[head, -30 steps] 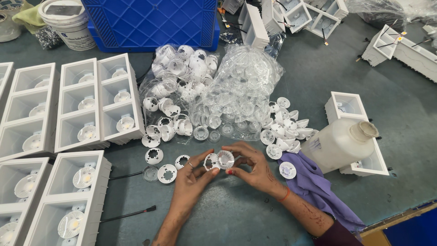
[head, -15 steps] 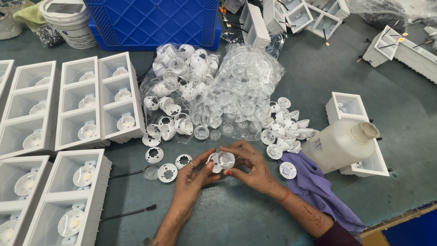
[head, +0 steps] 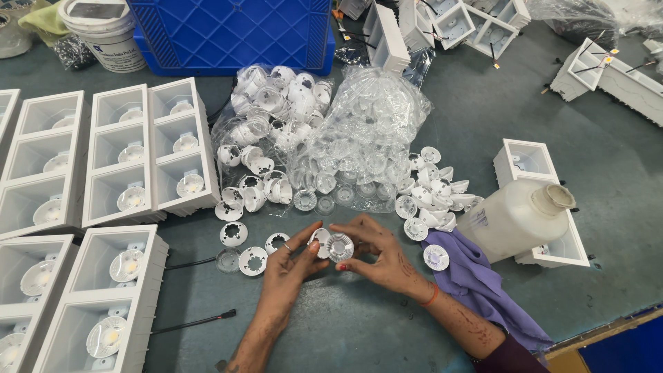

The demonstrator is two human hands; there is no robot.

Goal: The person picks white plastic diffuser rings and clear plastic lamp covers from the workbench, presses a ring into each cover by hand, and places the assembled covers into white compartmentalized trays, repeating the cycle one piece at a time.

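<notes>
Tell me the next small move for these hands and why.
Probably press the clear lens into the white holder ring: the right hand and left hand hold the two pieces touching, seemingly not yet seated.

Your right hand (head: 376, 255) now turns the clear lens (head: 340, 247) face-up toward you, where a second ago it sat edge-on against the white ring (head: 320, 242) in your left hand (head: 286, 266).
</notes>
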